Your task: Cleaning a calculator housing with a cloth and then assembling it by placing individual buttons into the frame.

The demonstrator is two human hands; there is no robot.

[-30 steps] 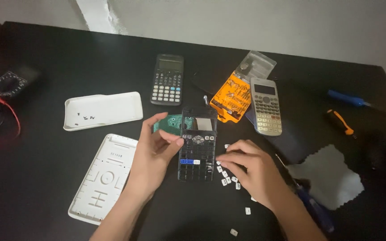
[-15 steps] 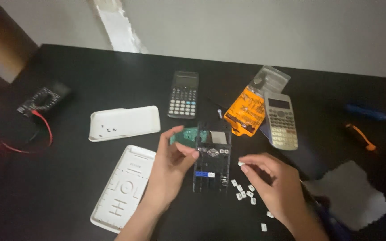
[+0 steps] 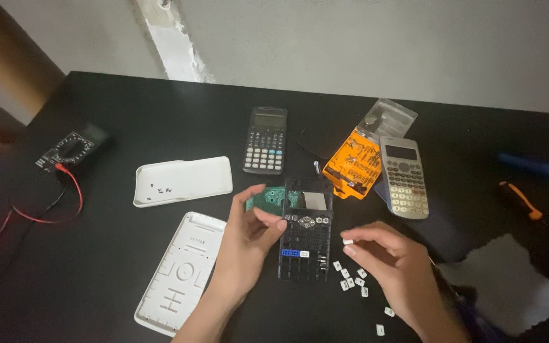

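A black calculator front shell point(image 3: 306, 230) with many empty key holes lies on the black table point(image 3: 128, 121). My left hand point(image 3: 249, 238) holds its left edge, thumb and fingers on the frame. A green circuit board point(image 3: 268, 198) lies just behind that hand. My right hand point(image 3: 386, 260) hovers right of the shell, pinching a small white key point(image 3: 347, 241) between its fingertips. Several loose white keys point(image 3: 351, 279) lie below that hand.
A white back cover point(image 3: 179, 273) and a white tray with tiny screws point(image 3: 182, 181) lie left. Behind are a dark calculator point(image 3: 265, 140), a grey calculator point(image 3: 404, 178), an orange bit set point(image 3: 352, 162), a multimeter with red lead point(image 3: 71, 149), screwdrivers point(image 3: 522, 200) and a grey cloth point(image 3: 506, 286).
The view has tilted and shifted, so everything sits lower in the frame. My right hand lifted off the pile of keys with one white key pinched. The left hand stays on the shell.
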